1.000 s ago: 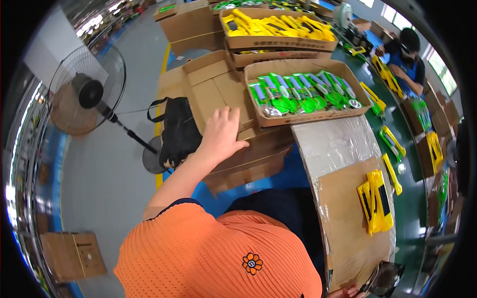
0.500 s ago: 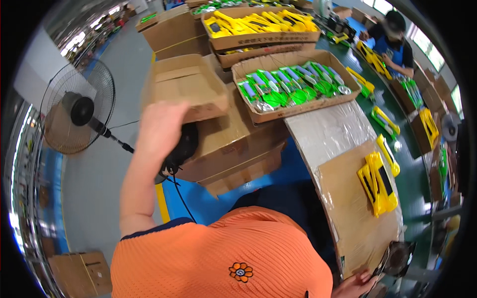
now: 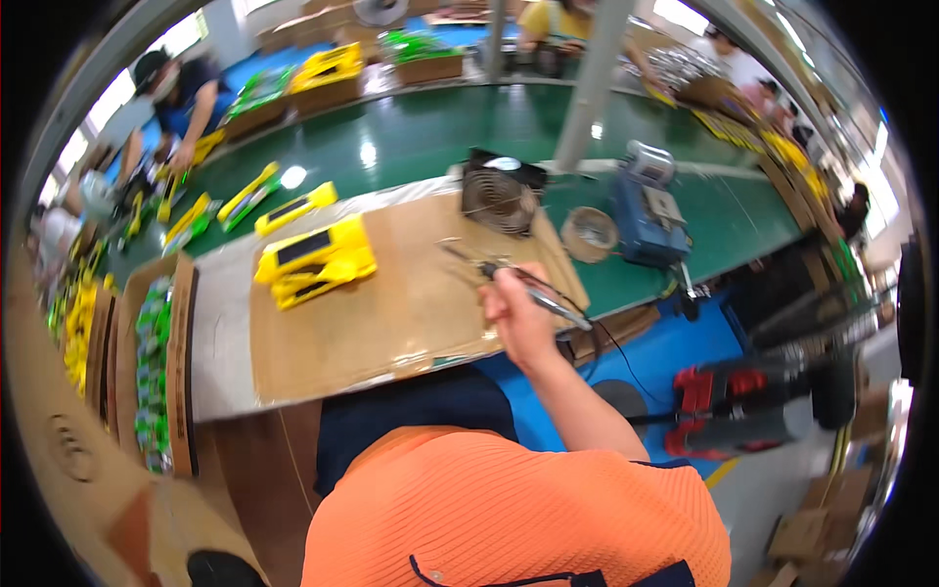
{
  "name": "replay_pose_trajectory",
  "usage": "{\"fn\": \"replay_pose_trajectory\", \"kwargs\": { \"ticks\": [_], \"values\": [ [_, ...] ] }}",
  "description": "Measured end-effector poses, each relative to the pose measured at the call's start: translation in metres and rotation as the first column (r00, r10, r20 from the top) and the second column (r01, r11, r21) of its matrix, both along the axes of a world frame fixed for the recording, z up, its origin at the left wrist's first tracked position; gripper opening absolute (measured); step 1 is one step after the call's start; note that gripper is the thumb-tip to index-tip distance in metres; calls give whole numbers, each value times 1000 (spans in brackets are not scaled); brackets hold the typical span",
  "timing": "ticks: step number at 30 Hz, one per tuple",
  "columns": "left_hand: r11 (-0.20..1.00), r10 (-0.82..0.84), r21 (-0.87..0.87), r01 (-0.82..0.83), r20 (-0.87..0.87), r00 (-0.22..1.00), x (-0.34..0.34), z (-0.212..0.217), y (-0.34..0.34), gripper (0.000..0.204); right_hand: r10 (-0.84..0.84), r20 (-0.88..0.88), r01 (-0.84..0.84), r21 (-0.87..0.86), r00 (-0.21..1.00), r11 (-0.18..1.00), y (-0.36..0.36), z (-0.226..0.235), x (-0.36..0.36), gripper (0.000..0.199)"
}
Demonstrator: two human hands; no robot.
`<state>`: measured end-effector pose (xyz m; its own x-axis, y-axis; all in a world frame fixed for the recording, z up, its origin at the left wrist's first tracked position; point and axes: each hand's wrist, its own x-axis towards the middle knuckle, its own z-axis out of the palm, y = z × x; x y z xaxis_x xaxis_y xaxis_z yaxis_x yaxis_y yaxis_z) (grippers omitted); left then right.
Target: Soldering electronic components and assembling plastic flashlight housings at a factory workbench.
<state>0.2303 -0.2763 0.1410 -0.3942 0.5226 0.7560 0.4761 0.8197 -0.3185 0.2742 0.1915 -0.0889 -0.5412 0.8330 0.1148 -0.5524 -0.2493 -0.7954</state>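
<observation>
My right hand (image 3: 523,311) is closed around a slim pen-shaped tool (image 3: 553,301) with a silver body and a black cable. Its thin end points left over a brown cardboard sheet (image 3: 411,284) on the bench. To the left on that sheet, apart from the hand, lie yellow plastic housings (image 3: 318,259) with dark panels. Just beyond the hand stands a small black fan with a spiral guard (image 3: 499,201). My left hand is out of view.
A roll of tape (image 3: 590,235) and a blue machine (image 3: 650,210) stand right of the fan. A box (image 3: 181,372) of green packs is at the left, beside a large blurred carton (image 3: 73,509). Co-workers sit across the green bench (image 3: 411,127).
My view has swung right, from the cartons and floor fan to the bench. My left hand, earlier at an empty carton, has left the view. My right hand shows over the cardboard sheet with the tool.
</observation>
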Motion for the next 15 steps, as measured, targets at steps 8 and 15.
{"fn": "replay_pose_trajectory", "kwargs": {
  "ticks": [8, 15],
  "values": [
    [476, -780, -56, 878, 434, 451, -18, 19, 175, 25, 52, -83, -64, -146, 995, 987, -1, -4, -14, 18],
    [-63, -911, -200, 978, 411, 25, 2, 28, 406, 35, -71, -17, 73, 290, 997, 954, 1, 2, 9, 19]
  ]
}}
